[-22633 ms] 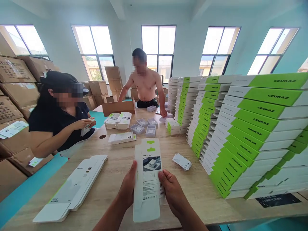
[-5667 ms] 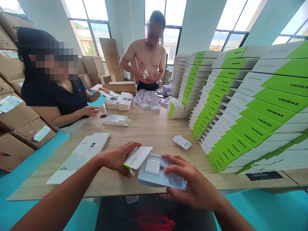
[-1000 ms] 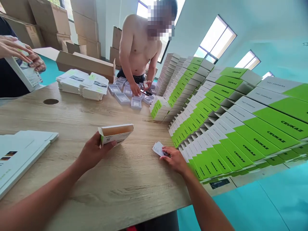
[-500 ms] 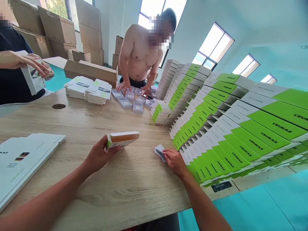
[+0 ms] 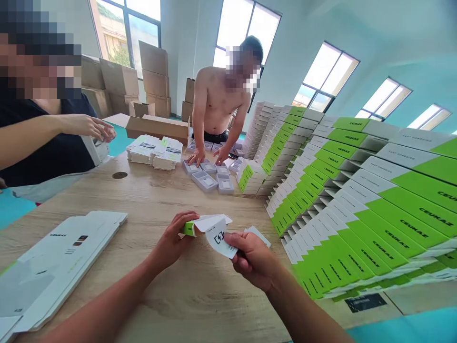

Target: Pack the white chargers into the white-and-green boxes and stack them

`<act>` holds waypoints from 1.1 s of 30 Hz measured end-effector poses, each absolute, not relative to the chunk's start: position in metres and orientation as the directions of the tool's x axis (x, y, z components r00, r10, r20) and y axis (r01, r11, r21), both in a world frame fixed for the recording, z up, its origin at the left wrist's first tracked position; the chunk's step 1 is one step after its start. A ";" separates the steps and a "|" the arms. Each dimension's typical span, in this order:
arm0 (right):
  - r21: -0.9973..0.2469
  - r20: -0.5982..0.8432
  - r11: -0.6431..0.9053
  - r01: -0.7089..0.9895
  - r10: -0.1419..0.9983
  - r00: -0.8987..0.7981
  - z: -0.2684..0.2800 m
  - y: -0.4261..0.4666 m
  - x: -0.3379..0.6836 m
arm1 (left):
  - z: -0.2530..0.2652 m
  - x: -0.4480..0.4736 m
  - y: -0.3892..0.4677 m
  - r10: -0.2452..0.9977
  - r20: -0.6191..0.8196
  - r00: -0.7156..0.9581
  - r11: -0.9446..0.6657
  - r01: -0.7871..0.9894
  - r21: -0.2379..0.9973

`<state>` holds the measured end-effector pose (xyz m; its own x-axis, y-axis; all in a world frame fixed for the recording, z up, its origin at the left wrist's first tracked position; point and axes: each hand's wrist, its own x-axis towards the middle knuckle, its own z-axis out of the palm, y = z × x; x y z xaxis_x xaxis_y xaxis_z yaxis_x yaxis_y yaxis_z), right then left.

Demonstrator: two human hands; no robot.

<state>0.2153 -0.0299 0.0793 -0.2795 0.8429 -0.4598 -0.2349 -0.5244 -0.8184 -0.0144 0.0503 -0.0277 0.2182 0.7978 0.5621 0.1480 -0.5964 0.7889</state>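
Observation:
In the head view, my left hand (image 5: 178,236) is wrapped round the green end of a small white-and-green carton (image 5: 193,227), which lies on its side with its open edge toward my right. My right hand (image 5: 250,257) pinches a white printed leaflet (image 5: 218,238) between thumb and fingers. This leaflet bends at the carton's opening and overlaps it; whether its edge is inside I cannot tell. Behind my right hand more white leaflets (image 5: 259,234) lie on the wooden table (image 5: 200,305).
Tall stacks of green-and-white cartons (image 5: 357,228) line the right. Flattened cartons (image 5: 60,267) lie at the left, with white printed cartons (image 5: 153,151) farther back. A co-worker (image 5: 221,105) handles plastic trays (image 5: 204,181) across the table; another person (image 5: 46,128) stands at the left.
My right hand has lifted a leaflet from the table and brought it left to the carton. My left hand has shifted right with the carton, and the whole view has turned slightly left.

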 end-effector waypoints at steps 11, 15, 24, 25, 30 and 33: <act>-0.745 -0.533 -0.625 -0.234 0.769 -0.353 0.085 -0.012 0.207 | -0.026 -0.015 0.052 0.847 0.512 0.143 -0.530 0.161 0.833; -0.750 -0.513 -0.603 -0.272 0.790 -0.336 0.093 -0.006 0.212 | -0.024 -0.015 0.051 0.828 0.537 0.160 -0.558 0.145 0.817; -0.757 -0.541 -0.591 -0.279 0.806 -0.241 0.096 -0.003 0.210 | -0.022 -0.015 0.049 0.819 0.555 0.148 -0.572 0.129 0.810; -0.758 -0.538 -0.584 -0.290 0.812 -0.227 0.096 -0.002 0.208 | -0.022 -0.014 0.049 0.819 0.554 0.151 -0.571 0.127 0.811; -0.906 -0.353 -0.386 -0.174 0.915 -0.196 0.097 -0.010 0.211 | -0.023 -0.014 0.048 0.838 0.521 0.162 -0.542 0.124 0.831; -0.972 0.085 0.079 0.223 0.996 0.019 0.096 -0.016 0.220 | -0.025 -0.015 0.046 0.849 0.493 0.189 -0.518 0.115 0.847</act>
<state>0.2201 -0.0158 0.0963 0.0185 0.9962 0.0850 0.2233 0.0787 -0.9716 -0.0145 0.0460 -0.0249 0.1892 0.8489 0.4935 0.1154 -0.5183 0.8474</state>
